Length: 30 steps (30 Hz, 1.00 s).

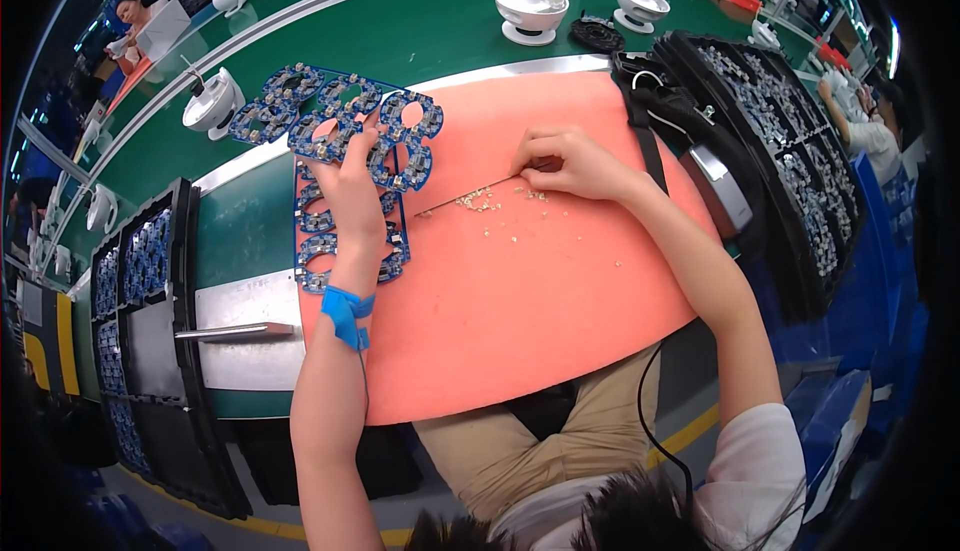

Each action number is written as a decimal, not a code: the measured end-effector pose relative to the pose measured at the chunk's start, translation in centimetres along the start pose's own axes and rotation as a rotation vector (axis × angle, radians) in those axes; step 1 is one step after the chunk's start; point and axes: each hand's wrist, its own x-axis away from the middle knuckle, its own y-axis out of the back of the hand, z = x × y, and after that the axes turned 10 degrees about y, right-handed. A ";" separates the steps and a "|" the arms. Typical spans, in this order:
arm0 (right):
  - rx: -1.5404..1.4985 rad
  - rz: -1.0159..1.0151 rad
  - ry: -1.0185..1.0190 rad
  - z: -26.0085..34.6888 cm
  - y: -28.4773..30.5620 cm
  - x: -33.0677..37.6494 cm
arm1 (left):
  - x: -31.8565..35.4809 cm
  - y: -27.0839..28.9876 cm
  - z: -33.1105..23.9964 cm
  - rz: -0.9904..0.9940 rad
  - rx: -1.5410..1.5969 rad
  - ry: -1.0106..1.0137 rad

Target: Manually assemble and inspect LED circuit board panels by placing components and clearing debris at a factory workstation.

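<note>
My left hand (352, 176) grips a panel of blue circuit boards (415, 116) with round cut-outs, raised and tilted over the left part of the salmon-coloured mat (480, 321). Beneath it, partly hidden by my forearm, another blue board panel (318, 246) lies on the mat. A blue strap (347, 314) with a thin cord wraps my left wrist. My right hand (570, 163) is closed in a pinch on a thin dark pointed tool (445, 203), which looks like tweezers and slants down to the left. Tiny pale parts (482, 199) are scattered beside the tool.
Black trays of small boards stand at the left (150, 261) and right (790, 141). A metal bar (240, 332) lies on a steel plate. White rounded housings (531, 11) stand on the green bench. A black bag (650, 91) lies past my right hand. Other people sit farther off.
</note>
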 end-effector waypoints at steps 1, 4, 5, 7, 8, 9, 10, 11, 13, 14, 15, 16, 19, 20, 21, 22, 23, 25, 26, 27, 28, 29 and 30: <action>0.005 0.020 -0.005 0.2 0.2 0.1 | 0.1 -0.2 -0.1 0.002 -0.001 0.003; 0.024 0.056 -0.004 0.5 0.5 0.2 | 0.4 -0.2 -0.4 0.014 0.098 0.083; 0.023 0.054 -0.005 0.7 0.6 0.2 | 0.1 0.0 0.0 0.001 0.030 0.042; 0.035 0.085 0.003 0.9 0.7 0.3 | 0.0 0.2 0.1 -0.012 -0.040 0.004; 0.034 0.084 0.001 0.9 0.8 0.3 | 0.1 0.2 0.0 -0.007 -0.044 0.014; 0.020 0.096 0.008 0.9 0.8 0.4 | 0.1 0.2 -0.1 -0.003 -0.048 0.023; 0.007 0.107 0.014 0.9 0.9 0.4 | 0.1 0.1 0.0 -0.002 -0.049 0.024; 0.006 0.106 0.014 1.0 1.0 0.5 | 0.1 0.1 0.1 -0.008 -0.023 0.011; 0.013 0.140 0.002 1.2 1.3 0.6 | 0.2 -0.1 0.2 -0.013 0.003 0.000; 0.012 0.140 0.002 1.3 1.4 0.7 | 0.3 -0.1 0.1 -0.020 0.000 0.000; 0.020 0.166 -0.015 1.4 1.6 0.7 | 0.3 -0.2 0.1 -0.026 -0.002 0.001; 0.028 0.192 -0.032 1.5 1.8 0.8 | 0.3 -0.2 0.1 -0.026 -0.002 0.002; 0.014 0.244 -0.082 1.9 2.2 1.0 | 0.2 0.2 0.3 -0.032 -0.048 0.013; 0.015 0.245 -0.083 1.9 2.3 1.0 | 0.1 0.3 0.3 -0.025 -0.056 0.017; -0.005 0.239 -0.084 1.8 2.4 1.1 | 0.1 0.3 0.2 -0.020 -0.068 0.019; -0.025 0.232 -0.084 1.8 2.3 1.0 | 0.0 0.4 0.3 -0.022 -0.070 0.018; -0.027 0.233 -0.082 1.8 2.1 0.9 | -0.1 0.5 0.5 -0.017 -0.040 0.013; -0.001 0.091 -0.031 1.6 1.4 0.7 | -0.1 0.3 0.7 -0.009 -0.007 0.008; -0.001 0.092 -0.031 1.3 0.9 0.4 | 0.0 0.2 0.6 -0.015 -0.036 0.011; 0.082 0.070 0.030 1.0 0.3 0.0 | 0.2 0.1 0.4 -0.020 -0.065 0.016; 0.166 0.048 0.091 1.0 -0.3 -0.4 | 0.4 -0.1 0.2 -0.018 -0.064 0.017; 0.169 0.067 0.039 1.3 -0.7 -0.5 | 0.6 -0.4 -0.2 -0.010 -0.033 0.063; 0.166 0.067 0.039 1.2 -0.8 -0.6 | 0.8 -0.4 -0.4 -0.005 -0.004 0.108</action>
